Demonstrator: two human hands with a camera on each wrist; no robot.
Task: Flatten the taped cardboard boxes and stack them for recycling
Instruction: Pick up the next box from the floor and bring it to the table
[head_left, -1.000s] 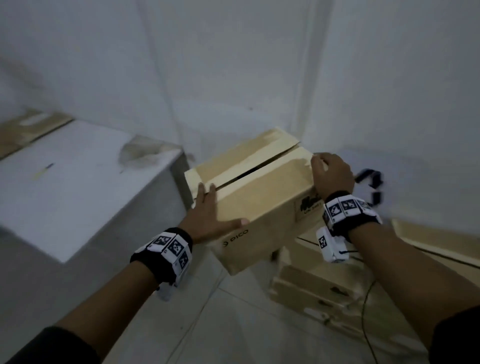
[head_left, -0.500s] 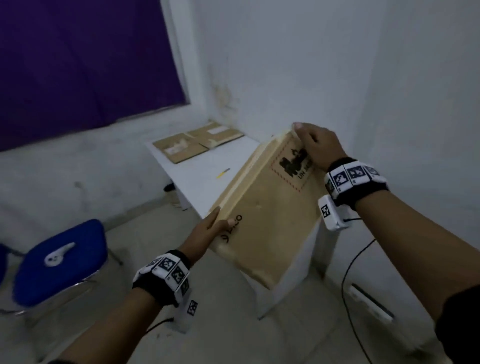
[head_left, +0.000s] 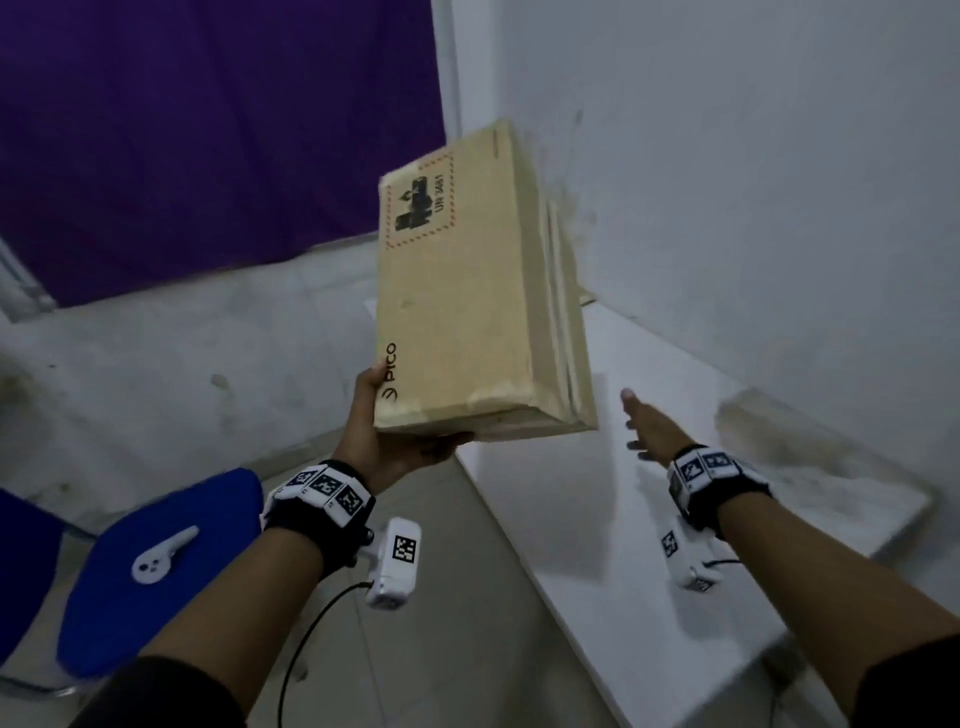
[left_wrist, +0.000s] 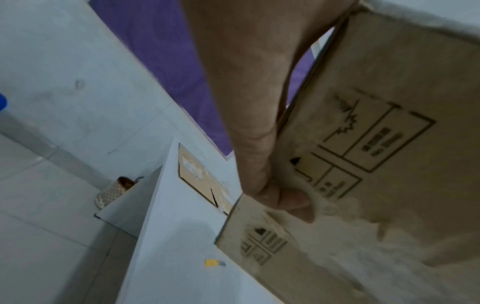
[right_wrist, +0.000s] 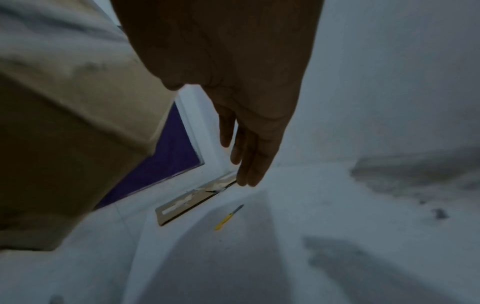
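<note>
A tan cardboard box (head_left: 457, 291) with a PICO print stands nearly upright in the air above the near-left edge of the white table (head_left: 597, 519). My left hand (head_left: 387, 441) grips its lower left corner alone, thumb on the printed face and fingers (left_wrist: 288, 201) curled into the bottom flaps of the box (left_wrist: 376, 144). My right hand (head_left: 647, 423) is off the box, open with straight fingers (right_wrist: 249, 160), stretched out above the table to the right of the box (right_wrist: 64, 123). A flattened cardboard piece (right_wrist: 192, 199) lies at the table's far end.
A yellow cutter (right_wrist: 228, 218) lies on the table short of the flattened cardboard (left_wrist: 200, 176). A blue chair (head_left: 208, 499) with a white controller (head_left: 161, 556) on it stands at the left. Behind are a purple curtain (head_left: 208, 130) and white walls.
My right hand has let go of the box's top and dropped, open, over the table. The left hand alone now holds the box, raised and stood upright.
</note>
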